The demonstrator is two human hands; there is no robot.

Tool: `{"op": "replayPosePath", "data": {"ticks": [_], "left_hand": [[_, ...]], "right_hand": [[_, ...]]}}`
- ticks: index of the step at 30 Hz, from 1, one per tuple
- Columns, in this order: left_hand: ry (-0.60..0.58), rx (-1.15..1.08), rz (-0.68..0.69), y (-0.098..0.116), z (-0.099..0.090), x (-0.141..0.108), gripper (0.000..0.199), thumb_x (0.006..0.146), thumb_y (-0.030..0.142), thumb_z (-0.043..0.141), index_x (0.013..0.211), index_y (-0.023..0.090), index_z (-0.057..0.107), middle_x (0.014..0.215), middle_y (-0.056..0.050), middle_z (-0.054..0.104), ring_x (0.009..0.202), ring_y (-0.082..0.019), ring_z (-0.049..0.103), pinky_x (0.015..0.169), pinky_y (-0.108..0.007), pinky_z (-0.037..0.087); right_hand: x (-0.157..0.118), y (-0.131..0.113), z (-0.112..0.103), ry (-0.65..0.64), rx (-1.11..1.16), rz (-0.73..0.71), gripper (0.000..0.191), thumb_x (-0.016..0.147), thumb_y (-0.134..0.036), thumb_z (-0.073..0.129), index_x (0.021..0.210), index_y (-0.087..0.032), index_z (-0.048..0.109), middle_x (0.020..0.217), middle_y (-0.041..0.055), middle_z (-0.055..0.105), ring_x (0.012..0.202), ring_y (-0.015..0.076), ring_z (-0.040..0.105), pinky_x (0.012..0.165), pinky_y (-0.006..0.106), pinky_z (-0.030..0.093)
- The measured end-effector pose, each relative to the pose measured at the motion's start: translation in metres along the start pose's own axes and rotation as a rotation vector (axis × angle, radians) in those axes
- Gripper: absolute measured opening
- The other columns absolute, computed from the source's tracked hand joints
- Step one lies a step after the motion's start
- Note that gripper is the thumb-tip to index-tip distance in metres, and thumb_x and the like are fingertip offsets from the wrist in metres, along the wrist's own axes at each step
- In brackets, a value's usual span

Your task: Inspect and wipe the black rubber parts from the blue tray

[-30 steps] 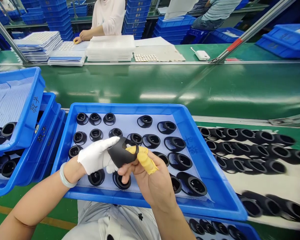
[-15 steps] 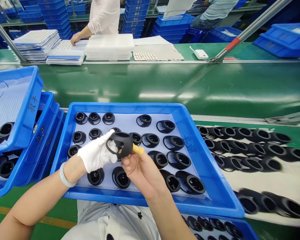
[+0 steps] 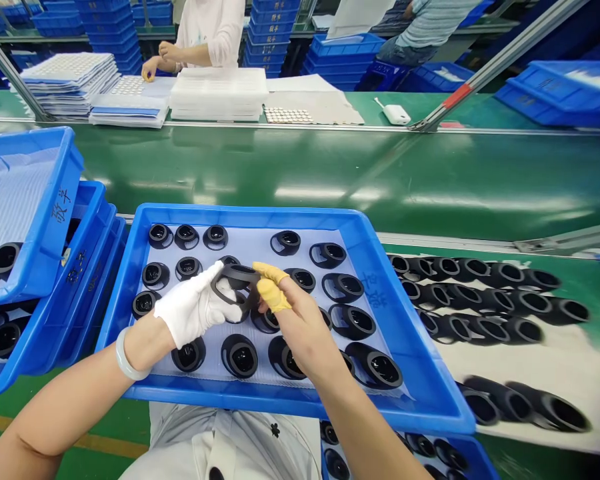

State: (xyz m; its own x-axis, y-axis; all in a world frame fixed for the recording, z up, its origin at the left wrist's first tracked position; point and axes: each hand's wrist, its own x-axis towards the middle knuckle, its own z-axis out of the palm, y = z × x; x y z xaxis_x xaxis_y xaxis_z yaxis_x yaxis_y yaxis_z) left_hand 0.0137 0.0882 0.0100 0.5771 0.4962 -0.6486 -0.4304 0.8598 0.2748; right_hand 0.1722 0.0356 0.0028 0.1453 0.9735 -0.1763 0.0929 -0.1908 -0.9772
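Observation:
My left hand (image 3: 194, 308), in a white glove, grips a black hollow plastic housing (image 3: 239, 275) by its left side, above the tray. The housing is tilted, with an open loop on its left. My right hand (image 3: 300, 320) wears yellow finger cots on thumb and forefinger and pinches the housing's right end; the fingertips partly cover it. Below both hands lies a blue tray (image 3: 260, 215) lined with white sheet, holding rows of similar black housings (image 3: 240, 356) with glossy dark insides. Some of these are hidden behind my hands.
Stacked blue trays (image 3: 63, 267) stand at the left. More black housings (image 3: 510, 300) lie in rows on a pale cloth at the right. Another tray (image 3: 480, 457) sits below. Across the green bench (image 3: 330, 167), a person handles sheets beside a white stack (image 3: 220, 93).
My right hand has turned over the housing's right end, its yellow-covered fingers now on top. The housing has tilted. Across the bench, the person's hands have come together.

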Motion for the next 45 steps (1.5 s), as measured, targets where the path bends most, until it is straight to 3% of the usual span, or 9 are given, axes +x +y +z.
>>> {"op": "replayPosePath", "data": {"ticks": [7,11,14,21,25,28,33,38,45], "left_hand": [[-0.096,0.278,0.172,-0.004,-0.002,-0.002,0.031,0.087,0.042,0.054,0.082,0.012,0.059,0.065,-0.003,0.061,0.050,-0.013,0.061,0.046,-0.021,0.048],[0.078,0.693,0.444,-0.013,0.009,-0.005,0.027,0.068,0.028,0.076,0.078,0.014,0.054,0.060,0.001,0.060,0.047,-0.008,0.053,0.045,-0.019,0.041],[0.206,0.794,0.573,-0.020,0.012,-0.001,0.041,0.059,0.017,0.079,0.090,0.015,0.053,0.078,-0.001,0.065,0.066,-0.010,0.059,0.058,-0.020,0.046],[0.246,1.061,0.594,-0.013,0.000,-0.002,0.034,0.072,0.018,0.062,0.105,0.015,0.056,0.068,0.004,0.056,0.062,-0.011,0.053,0.061,-0.025,0.045],[0.286,1.210,0.582,-0.008,0.001,-0.007,0.028,0.079,0.024,0.054,0.106,0.016,0.061,0.072,0.002,0.056,0.062,-0.011,0.052,0.062,-0.025,0.045],[0.240,1.302,0.556,-0.011,0.001,-0.007,0.029,0.081,0.026,0.053,0.107,0.016,0.062,0.075,0.000,0.060,0.066,-0.013,0.054,0.066,-0.026,0.046],[0.141,1.482,0.594,-0.021,-0.009,0.002,0.031,0.082,0.030,0.050,0.109,0.020,0.061,0.071,0.002,0.061,0.066,-0.015,0.056,0.069,-0.029,0.046],[0.098,1.592,0.599,-0.023,-0.013,0.006,0.031,0.084,0.032,0.049,0.109,0.020,0.062,0.072,0.001,0.063,0.067,-0.016,0.057,0.071,-0.030,0.046],[0.159,1.525,0.583,-0.017,-0.004,-0.003,0.033,0.083,0.030,0.049,0.112,0.021,0.061,0.077,0.000,0.064,0.072,-0.016,0.058,0.074,-0.031,0.046]], "right_hand": [[0.010,-0.005,0.008,-0.008,0.001,0.064,0.043,0.069,-0.045,0.070,0.101,-0.017,0.062,0.080,0.0030,0.064,0.068,0.0165,0.055,0.062,0.030,0.046],[0.012,-0.002,0.011,0.011,0.185,0.074,0.043,0.069,-0.049,0.071,0.095,-0.016,0.059,0.069,-0.0002,0.062,0.055,0.0124,0.053,0.056,0.027,0.046],[0.013,-0.002,0.014,0.029,0.258,0.070,0.045,0.067,-0.049,0.074,0.094,-0.016,0.058,0.067,-0.0009,0.062,0.055,0.0126,0.054,0.054,0.025,0.046],[0.020,0.002,0.008,0.039,0.251,0.043,0.045,0.069,-0.048,0.071,0.096,-0.015,0.058,0.074,0.0016,0.064,0.060,0.0144,0.058,0.058,0.029,0.049],[0.057,0.019,-0.022,0.101,-0.137,-0.090,0.049,0.076,-0.040,0.064,0.116,-0.013,0.053,0.099,0.0089,0.067,0.079,0.0189,0.064,0.073,0.034,0.052],[0.096,0.034,-0.038,0.141,-0.579,-0.149,0.045,0.078,-0.030,0.062,0.118,-0.011,0.053,0.096,0.0108,0.067,0.082,0.0222,0.064,0.080,0.039,0.050],[0.139,0.053,-0.020,0.125,-0.844,-0.241,0.047,0.076,-0.022,0.064,0.120,-0.010,0.053,0.112,0.0167,0.062,0.105,0.0310,0.056,0.090,0.045,0.043],[0.152,0.066,-0.002,0.053,-1.045,-0.286,0.053,0.076,-0.018,0.065,0.126,-0.008,0.048,0.113,0.0184,0.059,0.105,0.0304,0.054,0.089,0.040,0.042],[0.144,0.059,-0.048,0.202,-1.278,-0.200,0.058,0.083,-0.031,0.062,0.127,0.002,0.043,0.119,0.0300,0.049,0.110,0.0409,0.045,0.089,0.050,0.037]]}}
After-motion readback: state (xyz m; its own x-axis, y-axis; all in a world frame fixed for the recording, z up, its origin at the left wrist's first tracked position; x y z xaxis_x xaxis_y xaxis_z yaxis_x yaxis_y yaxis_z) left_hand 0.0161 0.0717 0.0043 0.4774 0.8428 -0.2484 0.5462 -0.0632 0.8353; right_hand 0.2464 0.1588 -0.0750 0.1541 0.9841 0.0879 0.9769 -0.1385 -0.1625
